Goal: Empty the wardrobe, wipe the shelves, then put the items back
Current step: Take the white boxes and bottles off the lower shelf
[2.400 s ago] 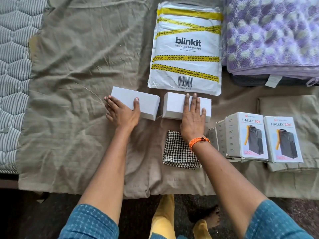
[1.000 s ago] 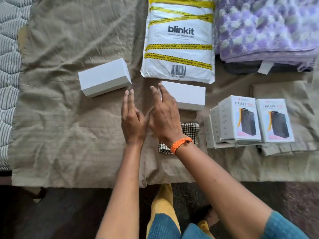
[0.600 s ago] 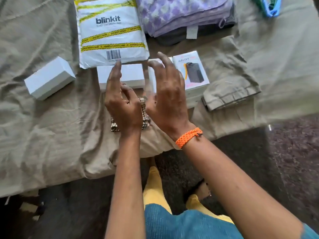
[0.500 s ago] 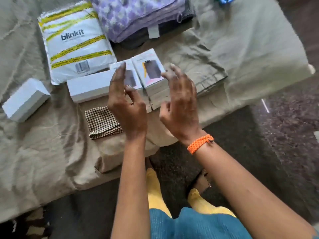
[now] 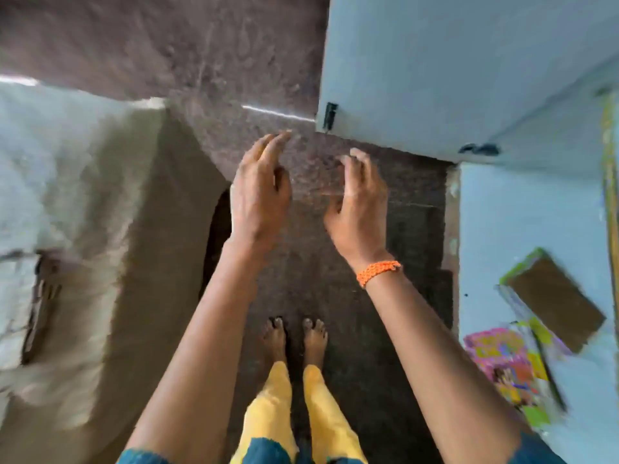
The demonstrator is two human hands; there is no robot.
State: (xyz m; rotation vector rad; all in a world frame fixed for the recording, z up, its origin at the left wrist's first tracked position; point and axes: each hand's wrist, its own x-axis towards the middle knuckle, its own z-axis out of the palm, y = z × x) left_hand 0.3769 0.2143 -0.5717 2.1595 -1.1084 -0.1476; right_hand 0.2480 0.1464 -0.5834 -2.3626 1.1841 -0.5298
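Both hands hover empty over the dark floor (image 5: 301, 78), side by side. My left hand (image 5: 259, 192) has its fingers stretched forward and loosely relaxed. My right hand (image 5: 358, 202), with an orange band at the wrist, has relaxed, slightly bent fingers and holds nothing. A pale blue wardrobe door (image 5: 452, 68) with dark latches stands open at the upper right. Below it, a pale blue shelf (image 5: 495, 236) carries a brown flat box (image 5: 552, 303) and colourful printed items (image 5: 509, 363). The view is blurred by motion.
The bed corner, covered in olive-beige cloth (image 5: 100, 246), fills the left side. My bare feet (image 5: 294, 336) stand on the floor between bed and wardrobe. A narrow strip of floor runs between them.
The view has swung right, away from the boxes, packet and blankets on the bed, toward the wardrobe. Both hands left the white boxes and now hover empty above the floor.
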